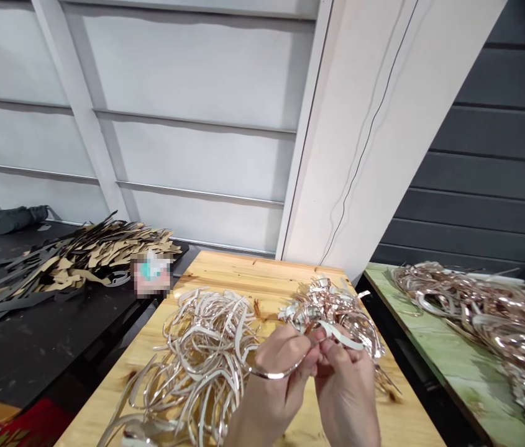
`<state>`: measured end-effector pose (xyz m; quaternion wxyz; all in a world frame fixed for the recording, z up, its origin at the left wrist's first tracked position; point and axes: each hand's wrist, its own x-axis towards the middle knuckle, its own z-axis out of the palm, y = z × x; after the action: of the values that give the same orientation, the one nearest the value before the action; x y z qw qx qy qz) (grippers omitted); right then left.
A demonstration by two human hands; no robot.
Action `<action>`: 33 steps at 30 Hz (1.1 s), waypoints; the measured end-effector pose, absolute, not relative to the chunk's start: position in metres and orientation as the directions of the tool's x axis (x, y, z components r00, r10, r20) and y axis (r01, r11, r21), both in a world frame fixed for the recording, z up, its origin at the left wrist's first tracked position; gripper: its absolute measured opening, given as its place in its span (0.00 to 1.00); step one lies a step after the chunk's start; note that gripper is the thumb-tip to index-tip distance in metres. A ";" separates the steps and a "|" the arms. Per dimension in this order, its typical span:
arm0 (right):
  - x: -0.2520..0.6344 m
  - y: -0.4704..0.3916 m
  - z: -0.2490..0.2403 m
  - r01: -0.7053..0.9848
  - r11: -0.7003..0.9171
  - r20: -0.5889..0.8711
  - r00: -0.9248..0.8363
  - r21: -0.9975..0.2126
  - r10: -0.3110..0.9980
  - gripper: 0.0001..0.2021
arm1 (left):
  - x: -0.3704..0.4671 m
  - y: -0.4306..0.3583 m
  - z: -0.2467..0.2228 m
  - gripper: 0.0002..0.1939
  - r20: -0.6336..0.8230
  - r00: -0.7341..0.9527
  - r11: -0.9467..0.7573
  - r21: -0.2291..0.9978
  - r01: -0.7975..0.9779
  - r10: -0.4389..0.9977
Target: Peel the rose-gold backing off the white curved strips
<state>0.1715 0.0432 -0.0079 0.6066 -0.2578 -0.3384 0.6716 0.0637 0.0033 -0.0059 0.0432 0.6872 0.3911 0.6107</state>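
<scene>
My left hand [283, 363] and my right hand [343, 369] meet above the wooden table [225, 267], fingers pinched together on a thin strip [275, 375]. The strip is shiny metallic on one face and white on the other; one part curves out below my left hand and a white part [346, 339] arches over my right fingers. Left of my hands lies a loose pile of curled pale strips [206, 354]. Behind my right hand is a pile of shiny rose-coloured strips [322, 298]. My fingertips partly hide where they grip the strip.
A black table [33, 354] at left holds tan and black scraps [99, 248] and a dark cloth [5, 219]. On the green table [467, 379] at right lies a big heap of shiny strips [499, 310]. A pale wall and hanging cable stand behind.
</scene>
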 end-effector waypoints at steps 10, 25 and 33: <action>0.160 0.037 0.000 -0.708 -0.063 0.013 -0.102 -0.704 0.995 0.14 | 0.062 0.006 -0.015 0.09 0.732 -0.212 -0.649 0.676 0.349 0.648; 0.165 0.044 -0.009 -0.682 -0.041 0.058 -0.122 -0.730 0.991 0.11 | 0.068 0.006 -0.008 0.09 0.671 -0.248 -0.587 0.736 0.337 0.699; 0.159 0.044 0.000 -0.667 -0.051 0.044 -0.125 -0.743 0.991 0.11 | 0.067 0.007 -0.006 0.11 0.638 -0.315 -0.545 0.768 0.338 0.703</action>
<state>0.1590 0.0436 0.0004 0.6108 -0.2543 -0.3189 0.6787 0.0670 0.0066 -0.0059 0.1362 0.5690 0.4573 0.6697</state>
